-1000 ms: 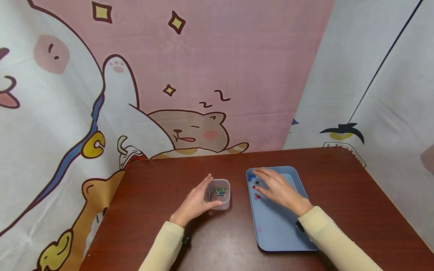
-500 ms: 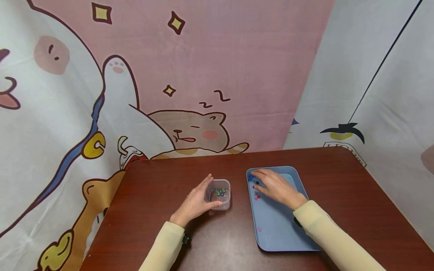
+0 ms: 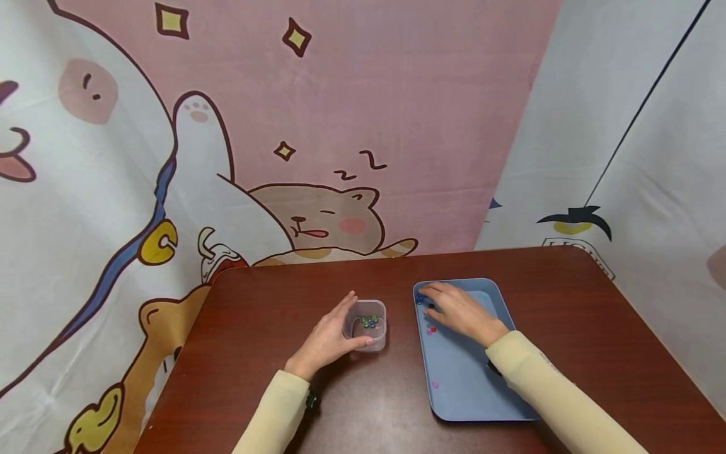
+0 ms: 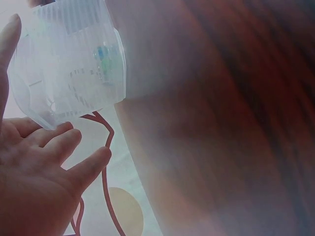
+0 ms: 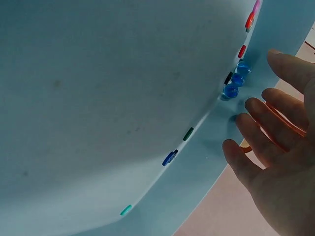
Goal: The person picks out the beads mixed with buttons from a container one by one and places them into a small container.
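My left hand [image 3: 329, 340] holds a clear plastic container [image 3: 365, 348] upright on the table, thumb along its near side and fingers along its far left side. Several green and blue marbles [image 3: 368, 322] lie inside it. To the right, my right hand [image 3: 464, 315] reaches over the far left corner of a blue tray [image 3: 465, 391], fingers loosely bent and apart. In the right wrist view, blue glass marbles [image 5: 237, 79] sit together along the tray wall, close to the fingertips. Nothing shows between thumb and fingers.
Small flat discs lie along the tray's edge: a red disc [image 5: 250, 20], a green disc [image 5: 188, 133], a blue disc [image 5: 168, 158] and a teal disc [image 5: 126, 210]. A pink piece [image 3: 435, 384] lies nearer the front. Behind the brown table [image 3: 255, 302] hangs a cartoon-printed cloth [image 3: 431, 126].
My right hand has shifted slightly left and lower over the tray corner, with the thumb drawn nearer the fingers; it now covers a red disc. The left hand and container have stayed put.
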`<state>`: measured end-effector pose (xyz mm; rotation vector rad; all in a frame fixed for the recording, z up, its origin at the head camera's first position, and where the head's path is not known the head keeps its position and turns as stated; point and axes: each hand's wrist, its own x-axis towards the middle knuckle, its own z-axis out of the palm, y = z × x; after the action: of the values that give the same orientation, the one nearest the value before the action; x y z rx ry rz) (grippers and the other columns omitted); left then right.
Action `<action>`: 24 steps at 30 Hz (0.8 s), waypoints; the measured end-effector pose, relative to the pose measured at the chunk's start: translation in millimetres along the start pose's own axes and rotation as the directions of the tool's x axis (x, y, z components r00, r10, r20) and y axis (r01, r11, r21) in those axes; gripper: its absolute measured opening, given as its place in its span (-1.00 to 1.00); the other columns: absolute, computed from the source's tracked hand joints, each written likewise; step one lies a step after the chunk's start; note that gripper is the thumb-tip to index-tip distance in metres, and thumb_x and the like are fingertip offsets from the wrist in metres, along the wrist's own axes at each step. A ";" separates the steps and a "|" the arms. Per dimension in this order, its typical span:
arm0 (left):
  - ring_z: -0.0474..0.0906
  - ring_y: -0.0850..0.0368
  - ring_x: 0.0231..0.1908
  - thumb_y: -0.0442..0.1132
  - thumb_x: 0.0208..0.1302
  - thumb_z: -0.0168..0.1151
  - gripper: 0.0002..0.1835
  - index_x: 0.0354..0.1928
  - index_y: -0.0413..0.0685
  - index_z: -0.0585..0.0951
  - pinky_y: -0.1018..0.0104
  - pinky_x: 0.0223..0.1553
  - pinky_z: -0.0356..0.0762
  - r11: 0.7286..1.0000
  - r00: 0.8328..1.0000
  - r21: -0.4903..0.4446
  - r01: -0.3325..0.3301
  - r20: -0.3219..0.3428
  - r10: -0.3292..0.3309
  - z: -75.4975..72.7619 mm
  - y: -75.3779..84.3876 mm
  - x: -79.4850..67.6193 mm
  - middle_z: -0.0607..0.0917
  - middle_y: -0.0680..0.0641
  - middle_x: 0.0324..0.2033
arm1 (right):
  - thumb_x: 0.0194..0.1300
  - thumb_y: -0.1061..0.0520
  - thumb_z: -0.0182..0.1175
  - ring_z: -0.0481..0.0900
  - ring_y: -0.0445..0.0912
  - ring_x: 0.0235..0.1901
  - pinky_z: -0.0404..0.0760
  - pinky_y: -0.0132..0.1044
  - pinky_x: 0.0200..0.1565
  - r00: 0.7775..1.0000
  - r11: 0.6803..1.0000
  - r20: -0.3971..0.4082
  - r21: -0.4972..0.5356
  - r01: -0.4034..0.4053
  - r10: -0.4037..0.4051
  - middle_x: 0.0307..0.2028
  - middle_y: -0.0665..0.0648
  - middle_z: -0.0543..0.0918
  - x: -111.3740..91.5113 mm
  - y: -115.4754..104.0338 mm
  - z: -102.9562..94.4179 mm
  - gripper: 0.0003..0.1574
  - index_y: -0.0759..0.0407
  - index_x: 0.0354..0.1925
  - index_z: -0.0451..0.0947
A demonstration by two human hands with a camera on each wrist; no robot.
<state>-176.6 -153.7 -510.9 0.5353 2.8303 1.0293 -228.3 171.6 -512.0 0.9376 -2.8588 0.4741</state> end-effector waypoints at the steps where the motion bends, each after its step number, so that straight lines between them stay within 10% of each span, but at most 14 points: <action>1: 0.33 -0.19 0.44 0.30 0.12 0.51 0.13 0.61 -0.02 0.22 -0.27 0.35 0.33 1.000 1.000 0.000 0.001 0.000 -0.001 0.2 -0.1 0.3 0.14 0.00 0.62 | 0.33 0.08 0.45 0.57 0.20 0.23 0.57 0.11 0.20 1.000 1.000 0.006 -0.001 -0.004 0.004 0.23 0.31 0.60 0.4 0.1 0.1 -0.35 0.34 0.28 0.56; 24: 0.33 -0.19 0.44 0.33 0.12 0.49 0.14 0.62 0.02 0.20 -0.27 0.35 0.34 1.000 1.000 -0.002 0.011 0.010 -0.011 -0.8 0.7 0.3 0.13 0.00 0.62 | 0.35 0.16 0.42 0.63 0.18 0.11 0.61 0.10 0.12 1.000 1.000 -0.014 0.013 -0.011 0.011 0.12 0.32 0.65 2.3 6.8 9.0 -0.50 0.38 0.17 0.63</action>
<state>-176.8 -153.7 -509.9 0.5227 2.8199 1.0247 -234.2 172.6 -521.9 0.9168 -2.8529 0.4983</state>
